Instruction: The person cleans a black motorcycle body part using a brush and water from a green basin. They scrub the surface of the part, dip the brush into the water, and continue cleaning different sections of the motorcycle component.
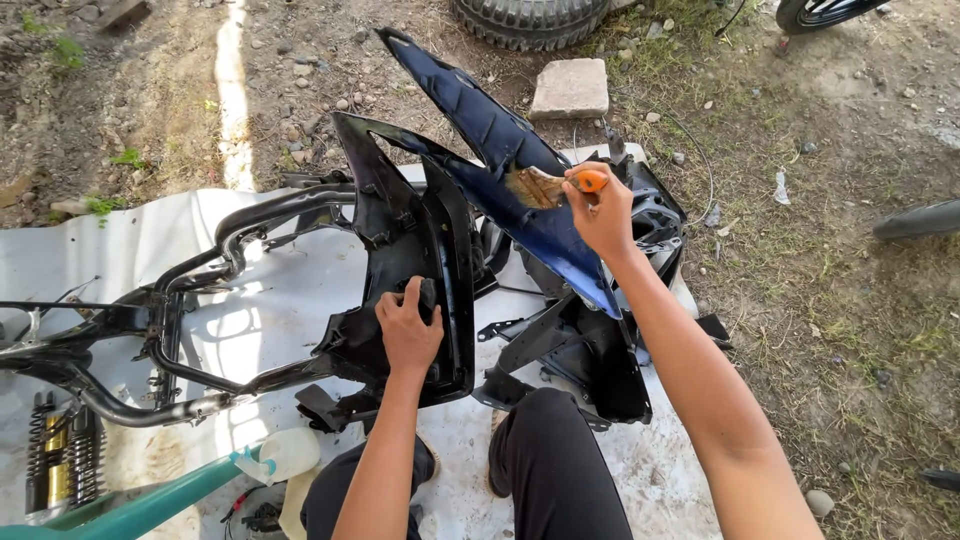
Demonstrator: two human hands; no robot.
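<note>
Head view, looking down at a stripped scooter on a white sheet (120,250) spread over dirt.

Right hand (603,212), centre-right of frame: fingers curled shut around the orange handle of a paintbrush (548,186). The bristles are laid flat on the glossy blue fairing panel (500,160), which runs diagonally from top centre down toward mid-frame.

Left hand (408,325), just below centre: fingers wrapped over the edge of the black plastic body panel (405,250), thumb on the near face, gripping it firmly. That panel stands roughly upright, just beside and partly overlapping the blue one.

More black plastic bodywork (600,360) sits under the right forearm, lower centre-right (separate parts or one piece, cannot tell).

Left half of frame: bare black tube frame (200,290) lying on the sheet. Two coil shock absorbers (60,455) with yellow bodies at lower left. A green tube (150,505) crosses the bottom left corner, with a white plastic bottle (285,452) touching its end.

Person's knees in black trousers (560,470) at bottom centre, between the arms.

Upper frame: tyre (530,18) at top centre, flat grey stone (570,88) just below it on the dirt. Part of a second wheel (820,12) at top right. Patchy grass on the right side.
</note>
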